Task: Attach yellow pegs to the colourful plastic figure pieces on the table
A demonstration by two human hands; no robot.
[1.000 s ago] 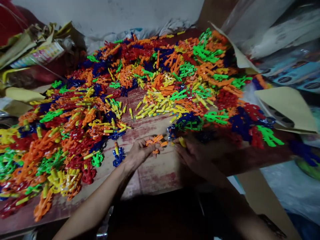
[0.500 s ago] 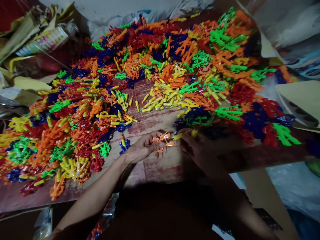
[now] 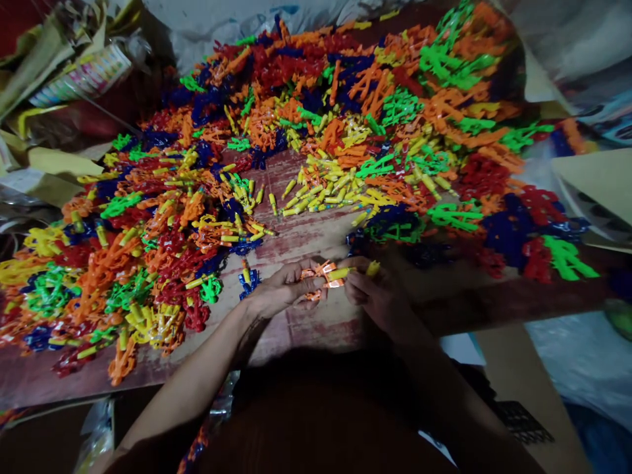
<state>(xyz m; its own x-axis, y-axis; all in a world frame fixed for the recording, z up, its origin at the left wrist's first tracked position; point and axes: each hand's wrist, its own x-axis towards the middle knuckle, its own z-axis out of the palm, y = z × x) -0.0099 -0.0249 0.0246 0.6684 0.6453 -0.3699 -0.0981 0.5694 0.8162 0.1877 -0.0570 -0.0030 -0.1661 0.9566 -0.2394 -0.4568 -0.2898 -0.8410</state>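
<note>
1. Head view, left hand [image 3: 276,293]: its fingers are closed on an orange piece [image 3: 336,284], a small plastic figure part with its prongs pointing toward the right hand. It is held just above the near part of the bench [image 3: 306,240].
2. Head view, right hand [image 3: 382,293]: its fingers grasp a slim yellow piece [image 3: 340,272], whose free end reaches the prongs of the orange piece. How deep it sits between them cannot be told. A second yellow piece [image 3: 372,268] shows at the top of this hand; how it is gripped is unclear in the shade.
3. Head view, beside the left wrist: a dark blue piece [image 3: 251,284] lies apart on the bench, with a short yellow stick at its upper edge.
4. Head view, beyond the hands: loose yellow sticks [image 3: 320,194] lie in a heap. A broad mixed pile [image 3: 148,247] of orange, red, green, blue and yellow parts covers the left side, and more parts spread across the back and right. A bright green figure [image 3: 567,258] lies near the right end.
5. Head view, edges: a pale yellow card [image 3: 600,178] sits at the right; clear plastic [image 3: 577,359] lies below it.
</note>
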